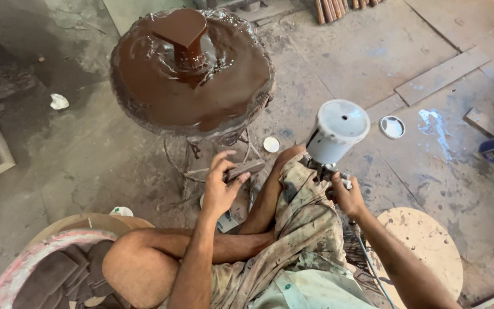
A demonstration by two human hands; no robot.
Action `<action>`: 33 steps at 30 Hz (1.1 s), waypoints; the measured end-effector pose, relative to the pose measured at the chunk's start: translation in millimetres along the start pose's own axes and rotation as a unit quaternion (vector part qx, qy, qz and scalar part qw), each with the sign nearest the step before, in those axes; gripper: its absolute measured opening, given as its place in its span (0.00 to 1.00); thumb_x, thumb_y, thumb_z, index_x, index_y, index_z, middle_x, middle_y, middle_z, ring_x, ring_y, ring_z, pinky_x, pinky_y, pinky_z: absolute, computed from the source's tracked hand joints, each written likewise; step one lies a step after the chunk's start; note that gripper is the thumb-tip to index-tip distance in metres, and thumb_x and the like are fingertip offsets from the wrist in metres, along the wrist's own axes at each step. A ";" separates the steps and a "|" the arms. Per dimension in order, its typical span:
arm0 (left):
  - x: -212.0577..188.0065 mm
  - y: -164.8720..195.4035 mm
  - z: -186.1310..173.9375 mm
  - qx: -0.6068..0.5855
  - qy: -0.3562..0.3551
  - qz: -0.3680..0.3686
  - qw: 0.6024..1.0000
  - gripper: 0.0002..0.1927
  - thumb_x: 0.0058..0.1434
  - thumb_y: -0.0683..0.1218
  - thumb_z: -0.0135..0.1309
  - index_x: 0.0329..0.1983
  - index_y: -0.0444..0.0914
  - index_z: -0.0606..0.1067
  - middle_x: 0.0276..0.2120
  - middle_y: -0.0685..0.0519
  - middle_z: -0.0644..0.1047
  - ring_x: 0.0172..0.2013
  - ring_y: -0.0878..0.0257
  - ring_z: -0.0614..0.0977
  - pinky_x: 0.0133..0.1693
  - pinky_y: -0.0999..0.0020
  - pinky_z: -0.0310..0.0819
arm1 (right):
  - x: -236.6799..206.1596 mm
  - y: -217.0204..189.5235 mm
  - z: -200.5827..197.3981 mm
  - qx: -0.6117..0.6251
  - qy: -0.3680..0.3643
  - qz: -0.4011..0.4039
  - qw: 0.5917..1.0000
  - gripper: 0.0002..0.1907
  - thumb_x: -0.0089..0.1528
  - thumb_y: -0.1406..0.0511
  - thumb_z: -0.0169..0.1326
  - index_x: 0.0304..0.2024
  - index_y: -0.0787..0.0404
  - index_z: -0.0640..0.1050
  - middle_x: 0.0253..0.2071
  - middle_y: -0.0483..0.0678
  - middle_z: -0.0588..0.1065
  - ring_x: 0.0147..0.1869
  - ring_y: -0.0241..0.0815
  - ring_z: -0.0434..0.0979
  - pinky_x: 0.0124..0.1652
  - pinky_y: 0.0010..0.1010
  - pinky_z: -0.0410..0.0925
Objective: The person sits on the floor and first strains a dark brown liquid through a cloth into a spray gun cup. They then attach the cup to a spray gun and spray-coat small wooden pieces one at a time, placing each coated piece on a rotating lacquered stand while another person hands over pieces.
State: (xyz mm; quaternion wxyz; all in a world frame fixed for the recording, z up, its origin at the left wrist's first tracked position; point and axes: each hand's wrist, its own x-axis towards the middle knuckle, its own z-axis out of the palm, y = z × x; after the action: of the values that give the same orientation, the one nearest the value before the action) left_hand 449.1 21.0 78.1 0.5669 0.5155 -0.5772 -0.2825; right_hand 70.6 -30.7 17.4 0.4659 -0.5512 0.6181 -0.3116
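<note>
Down at the middle of the view, the left hand (219,189) was pinched around a small flat dark wooden piece (246,169), thumb under and fingers curled over its near end, holding it low in front of the crossed legs. The right hand (347,197), off at about three o'clock from the left, was clamped around the grip of a spray gun (333,171) whose pale plastic cup (337,130) stood on top; a thin hose (367,260) trailed back along the forearm. At twelve o'clock from the hands stood a round turntable stand (192,74), thickly caked with glossy brown coating, and on it sat a brown-coated block (183,31) that looked wet and fully covered. By that showing, one piece seemed sprayed already, while the piece in the left hand looked dull and not yet coated. At seven o'clock a shallow basin (24,269) held more dark flat pieces (58,277), seemingly also waiting. A round paint-flecked board (430,252) lay at four o'clock, and a small white lid (392,126) lay on the stained floor (75,154) at two o'clock.
</note>
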 end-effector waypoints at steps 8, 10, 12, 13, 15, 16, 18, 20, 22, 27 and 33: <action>17.9 -34.3 5.1 -0.313 0.047 -0.078 0.945 0.11 0.62 0.39 0.66 0.37 0.36 0.73 0.56 0.51 0.76 0.52 0.67 0.77 0.53 0.71 0.75 | 8.8 30.3 15.3 0.026 0.051 0.027 0.998 0.26 0.67 0.44 0.47 0.38 0.61 0.72 0.26 0.43 0.71 0.27 0.31 0.68 0.27 0.27 0.65; 19.3 -39.3 5.1 -0.380 0.044 -0.111 0.917 0.09 0.62 0.39 0.65 0.39 0.35 0.75 0.56 0.51 0.76 0.51 0.67 0.77 0.53 0.71 0.75 | 10.7 30.8 16.4 0.050 0.080 0.042 0.995 0.21 0.65 0.45 0.48 0.40 0.55 0.69 0.27 0.40 0.73 0.28 0.29 0.70 0.28 0.25 0.67; 17.8 -40.2 4.1 -0.374 0.040 -0.117 0.919 0.08 0.62 0.38 0.65 0.39 0.35 0.75 0.59 0.51 0.75 0.51 0.68 0.77 0.54 0.73 0.74 | 11.1 29.4 15.9 0.068 0.034 0.013 0.997 0.26 0.68 0.45 0.45 0.33 0.60 0.68 0.24 0.41 0.70 0.26 0.30 0.69 0.26 0.26 0.65; 16.2 -39.5 3.4 -0.370 0.038 -0.121 0.920 0.08 0.62 0.38 0.64 0.38 0.35 0.75 0.61 0.51 0.75 0.52 0.69 0.77 0.54 0.73 0.74 | 11.0 28.7 15.9 0.077 0.011 -0.001 0.997 0.29 0.70 0.45 0.44 0.29 0.62 0.68 0.22 0.42 0.69 0.26 0.30 0.68 0.26 0.26 0.64; 12.2 -38.0 3.5 -0.368 0.035 -0.137 0.919 0.09 0.59 0.39 0.64 0.37 0.36 0.74 0.59 0.54 0.76 0.49 0.70 0.79 0.51 0.73 0.76 | 11.0 28.4 16.6 0.068 0.024 -0.030 0.997 0.29 0.71 0.45 0.43 0.29 0.62 0.68 0.23 0.40 0.67 0.27 0.29 0.67 0.27 0.25 0.65; 9.8 -37.7 4.5 -0.366 0.034 -0.145 0.919 0.09 0.58 0.39 0.64 0.37 0.37 0.74 0.59 0.55 0.77 0.48 0.70 0.80 0.50 0.73 0.78 | 10.9 28.9 17.2 0.063 0.031 -0.045 0.996 0.29 0.72 0.45 0.43 0.29 0.62 0.68 0.24 0.39 0.66 0.28 0.28 0.67 0.28 0.25 0.66; 3.3 -39.4 7.2 -0.354 0.022 -0.167 0.920 0.12 0.59 0.41 0.64 0.45 0.37 0.76 0.50 0.54 0.80 0.45 0.70 0.81 0.48 0.74 0.77 | 10.6 30.9 18.9 0.054 0.044 -0.055 0.996 0.29 0.73 0.46 0.42 0.29 0.62 0.68 0.24 0.39 0.66 0.28 0.28 0.66 0.28 0.25 0.65; -4.9 -44.8 10.4 -0.320 0.022 -0.184 0.929 0.13 0.62 0.41 0.65 0.47 0.35 0.77 0.43 0.53 0.81 0.42 0.69 0.80 0.45 0.74 0.76 | 10.6 34.2 21.1 0.056 0.072 -0.053 0.994 0.25 0.72 0.47 0.42 0.32 0.60 0.68 0.25 0.38 0.68 0.29 0.28 0.68 0.29 0.25 0.66; -11.2 -54.0 15.5 -0.264 0.033 -0.199 0.943 0.12 0.65 0.42 0.67 0.44 0.30 0.77 0.38 0.53 0.80 0.38 0.68 0.78 0.41 0.73 0.75 | 10.4 38.7 23.3 0.067 0.116 -0.038 0.990 0.18 0.69 0.49 0.42 0.38 0.55 0.69 0.28 0.36 0.73 0.31 0.27 0.73 0.31 0.24 0.70; -16.4 -78.8 24.5 -0.171 0.102 -0.214 0.956 0.13 0.65 0.45 0.61 0.50 0.34 0.77 0.38 0.57 0.81 0.37 0.69 0.78 0.41 0.73 0.74 | 11.4 47.6 22.3 0.025 0.077 -0.094 0.992 0.27 0.74 0.50 0.41 0.28 0.62 0.70 0.22 0.37 0.66 0.28 0.28 0.63 0.27 0.27 0.61; -15.9 -93.1 29.9 -0.196 0.078 -0.239 0.948 0.15 0.61 0.44 0.62 0.49 0.35 0.77 0.36 0.58 0.80 0.36 0.70 0.78 0.40 0.73 0.73 | 27.7 42.9 11.5 -0.013 0.035 -0.085 0.996 0.30 0.74 0.49 0.42 0.27 0.63 0.70 0.21 0.38 0.64 0.27 0.29 0.60 0.25 0.28 0.57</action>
State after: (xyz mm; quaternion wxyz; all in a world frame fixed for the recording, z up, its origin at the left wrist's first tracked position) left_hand 443.6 -1.0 -18.4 0.6155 0.5375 -0.3249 -0.4762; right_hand 65.5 -47.6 -31.8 0.4091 -0.5963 0.5888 -0.3611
